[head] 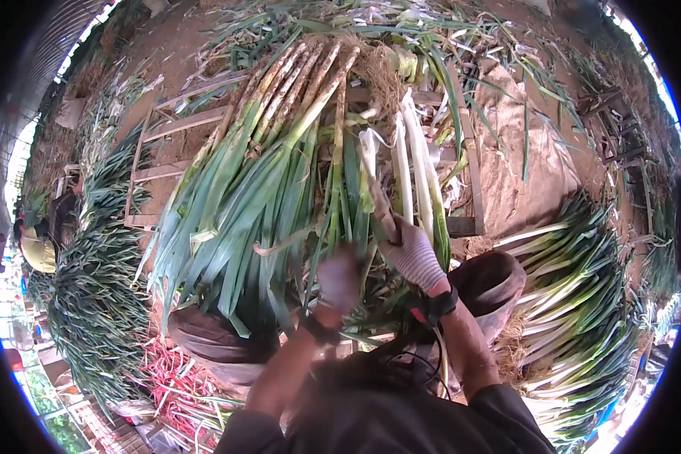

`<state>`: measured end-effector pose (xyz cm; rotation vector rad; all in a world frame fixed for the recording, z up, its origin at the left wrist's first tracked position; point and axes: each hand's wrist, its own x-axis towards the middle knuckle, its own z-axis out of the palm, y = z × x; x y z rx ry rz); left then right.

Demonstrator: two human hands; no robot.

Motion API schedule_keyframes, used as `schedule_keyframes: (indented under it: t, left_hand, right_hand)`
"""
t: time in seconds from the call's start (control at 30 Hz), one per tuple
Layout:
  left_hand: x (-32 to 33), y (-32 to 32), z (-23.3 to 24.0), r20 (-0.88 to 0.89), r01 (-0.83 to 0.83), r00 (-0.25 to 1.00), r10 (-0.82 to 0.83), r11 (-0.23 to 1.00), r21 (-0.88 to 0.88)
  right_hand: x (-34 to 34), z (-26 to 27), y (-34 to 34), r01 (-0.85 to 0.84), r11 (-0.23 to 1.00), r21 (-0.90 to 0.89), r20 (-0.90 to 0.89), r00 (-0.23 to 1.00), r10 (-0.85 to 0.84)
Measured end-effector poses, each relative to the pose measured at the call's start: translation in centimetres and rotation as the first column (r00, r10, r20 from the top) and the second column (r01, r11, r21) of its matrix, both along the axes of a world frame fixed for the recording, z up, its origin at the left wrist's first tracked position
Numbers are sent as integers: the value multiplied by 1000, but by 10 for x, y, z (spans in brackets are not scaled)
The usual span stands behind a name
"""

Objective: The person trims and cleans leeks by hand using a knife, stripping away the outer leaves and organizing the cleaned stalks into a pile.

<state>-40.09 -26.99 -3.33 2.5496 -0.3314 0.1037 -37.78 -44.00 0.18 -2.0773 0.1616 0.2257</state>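
My right hand [413,252], in a pale striped glove, grips a flat greyish-brown strip [382,205]; I cannot tell whether it is a blade or a peeled sheath. It points up toward a whitish leek-like stalk [368,153]. Motion blurs my gloved left hand [339,281], over the green leaf ends just left of the right hand; what it holds does not show. Ahead and to the left lies a bunch of long green onions [249,164], with soil-stained stems and roots pointing away from me. Cleaned white stalks [419,162] lie beyond my right hand.
A slatted wooden frame [173,126] supports the onions. Right of me is a pile of cleaned onions [567,301], below a brown sack [516,164]. A green onion heap [96,295] and red strings [176,374] are at left. A person [40,247] is at far left.
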Motion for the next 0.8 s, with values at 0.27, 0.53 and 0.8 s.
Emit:
schedule_keyframes:
  t: [0.27, 0.53, 0.8]
  left_hand:
    - [87, 34, -5, -121, -165, 974, 190, 968, 188]
    - [116, 26, -6, -229, -200, 936, 266, 940, 275]
    - [133, 27, 3, -405, -94, 878, 253, 923, 372]
  right_hand:
    - [-65, 1, 28, -129, 990, -62, -115, 986, 121]
    - [-46, -17, 37, -129, 981, -146, -59, 991, 121]
    - [7, -21, 45, -66, 967, -244, -39, 998, 58]
